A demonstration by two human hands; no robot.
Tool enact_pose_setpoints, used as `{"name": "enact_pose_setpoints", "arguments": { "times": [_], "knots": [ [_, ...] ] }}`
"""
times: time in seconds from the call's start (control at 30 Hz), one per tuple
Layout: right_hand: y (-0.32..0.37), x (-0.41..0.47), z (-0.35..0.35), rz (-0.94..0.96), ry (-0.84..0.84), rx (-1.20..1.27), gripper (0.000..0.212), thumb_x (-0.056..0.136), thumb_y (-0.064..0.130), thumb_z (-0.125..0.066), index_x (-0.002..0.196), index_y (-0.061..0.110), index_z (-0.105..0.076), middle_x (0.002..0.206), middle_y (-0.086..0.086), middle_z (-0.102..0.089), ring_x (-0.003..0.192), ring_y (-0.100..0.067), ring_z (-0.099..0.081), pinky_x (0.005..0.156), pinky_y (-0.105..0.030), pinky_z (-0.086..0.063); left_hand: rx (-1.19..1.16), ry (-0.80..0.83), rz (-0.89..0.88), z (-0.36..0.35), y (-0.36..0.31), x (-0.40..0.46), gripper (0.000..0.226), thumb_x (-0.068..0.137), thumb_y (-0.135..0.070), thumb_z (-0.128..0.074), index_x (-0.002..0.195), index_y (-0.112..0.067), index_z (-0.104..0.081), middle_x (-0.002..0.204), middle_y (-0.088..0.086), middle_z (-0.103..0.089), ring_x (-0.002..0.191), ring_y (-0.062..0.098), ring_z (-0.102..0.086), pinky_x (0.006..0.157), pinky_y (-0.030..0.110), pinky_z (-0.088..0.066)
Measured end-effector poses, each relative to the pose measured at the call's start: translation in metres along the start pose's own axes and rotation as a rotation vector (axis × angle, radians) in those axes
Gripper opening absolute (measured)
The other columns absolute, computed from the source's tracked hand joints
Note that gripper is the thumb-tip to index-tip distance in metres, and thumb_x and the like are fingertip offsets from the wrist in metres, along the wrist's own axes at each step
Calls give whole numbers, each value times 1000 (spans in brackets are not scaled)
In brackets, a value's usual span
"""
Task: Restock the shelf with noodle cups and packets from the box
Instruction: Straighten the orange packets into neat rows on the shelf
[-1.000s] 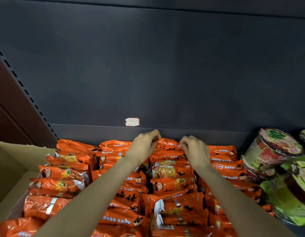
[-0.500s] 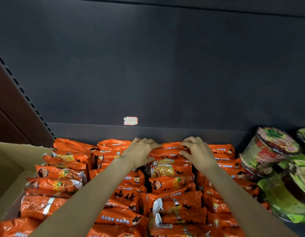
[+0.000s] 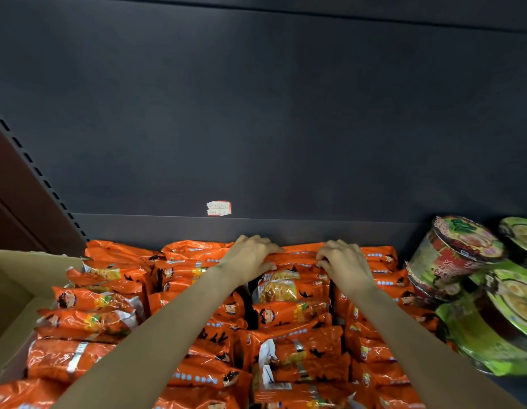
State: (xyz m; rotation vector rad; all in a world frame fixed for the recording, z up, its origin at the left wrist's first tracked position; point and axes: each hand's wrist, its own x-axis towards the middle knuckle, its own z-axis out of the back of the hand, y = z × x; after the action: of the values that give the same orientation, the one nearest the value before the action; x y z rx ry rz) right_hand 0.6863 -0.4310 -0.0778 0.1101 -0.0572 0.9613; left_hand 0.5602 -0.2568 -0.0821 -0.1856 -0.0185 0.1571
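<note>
Both bare forearms reaching forward over rows of glossy orange plastic noodle packets [image 3: 289,314] packed on edge across the dark grey metal shelf [image 3: 156,228]. Left hand [image 3: 250,258] lying palm-down on the rearmost packet of the middle row [image 3: 297,251], fingers spread and bent over its top edge, thumb against the front face. Right hand [image 3: 343,262] at the same packet's other end, fingers curled over the top edge and pinching it. Packet standing close to the shelf's low back lip, just below a small torn white paper label with red border [image 3: 219,208] stuck on the dark back panel [image 3: 256,113]. To the right of the packets, round noodle cups with green and red printed lids [image 3: 460,249], tipped on their sides and stacked against each other. At the left edge, open brown cardboard box [image 3: 11,290], its wall touching the leftmost packets; whether the near packets sit inside it cannot be told. Perforated upright strip [image 3: 35,169] running diagonally at far left.
</note>
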Motion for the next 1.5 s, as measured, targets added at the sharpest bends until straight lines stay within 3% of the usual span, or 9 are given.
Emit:
{"name": "enact_pose_setpoints", "arguments": {
  "times": [0.17, 0.27, 0.4, 0.53, 0.7, 0.9, 1.0, 1.13, 1.5],
  "knots": [
    [-1, -22, -4, -64, -183, 165, 24, 91, 22, -58, 114, 19, -64, 113, 4, -56, 110, -14, -50, 93, -28, -42, -55, -195, -47, -3, -6, -19, 36, 97, -29, -48, 133, -28, -50, 133, -9, -49, 122, 10, -40, 100, 25, -28],
    [-6, -31, -1, -152, -110, 217, 19, 90, 20, -59, 109, 17, -65, 111, 0, -59, 104, -15, -55, 87, -26, -47, -87, -69, -86, -6, -10, -25, 35, 97, -35, -47, 130, -26, -53, 129, -6, -52, 120, 11, -44, 100, 28, -34],
    [-6, -32, 0, -156, 45, 68, 29, 92, 26, -57, 120, 23, -60, 118, 1, -62, 112, -16, -55, 96, -31, -44, -79, 54, -67, -9, -12, -28, 39, 95, -35, -51, 133, -29, -50, 131, -6, -53, 121, 13, -47, 102, 34, -36],
    [-3, -32, -8, -159, 19, -37, 32, 91, 30, -58, 122, 27, -56, 116, 7, -64, 116, -14, -49, 100, -32, -33, -29, 58, -51, -12, -14, -26, 40, 93, -32, -55, 132, -29, -51, 132, -6, -50, 124, 12, -44, 103, 34, -32],
    [1, -30, -7, -177, -31, 37, 12, 90, 25, -59, 100, 26, -64, 97, 8, -67, 106, -14, -50, 91, -29, -32, -135, 19, 17, -15, -16, -27, 29, 89, -27, -61, 118, -24, -62, 127, -6, -51, 119, 13, -47, 106, 35, -34],
    [3, -27, 13, -89, -197, 113, 8, 89, 21, -61, 96, 22, -66, 95, 4, -63, 94, -15, -57, 79, -27, -42, -266, -34, 16, -11, -11, -37, 17, 87, -24, -65, 103, -25, -70, 134, -5, -44, 122, 12, -43, 106, 34, -36],
    [11, -25, 5, -32, -97, 412, 7, 87, 13, -63, 91, 18, -65, 94, 3, -58, 87, -11, -58, 76, -26, -50, -330, -56, 21, -9, -12, -38, 18, 88, -22, -64, 104, -22, -71, 137, -5, -45, 120, 12, -48, 102, 30, -40],
    [20, -28, -8, -105, -47, 693, 24, 87, 5, -63, 109, 15, -63, 103, 0, -62, 89, -4, -59, 79, -13, -48, -371, -38, 43, -7, -10, -39, 19, 89, -20, -63, 106, -20, -71, 131, -4, -52, 113, 12, -53, 98, 24, -41],
    [18, -16, -14, -179, -16, 569, 13, 85, 12, -66, 96, 14, -73, 96, 0, -72, 92, -11, -66, 84, -29, -53, -368, -16, 38, -4, -5, -46, 20, 89, -21, -63, 106, -17, -72, 133, 0, -54, 119, 14, -51, 103, 27, -39]
  ]
}}
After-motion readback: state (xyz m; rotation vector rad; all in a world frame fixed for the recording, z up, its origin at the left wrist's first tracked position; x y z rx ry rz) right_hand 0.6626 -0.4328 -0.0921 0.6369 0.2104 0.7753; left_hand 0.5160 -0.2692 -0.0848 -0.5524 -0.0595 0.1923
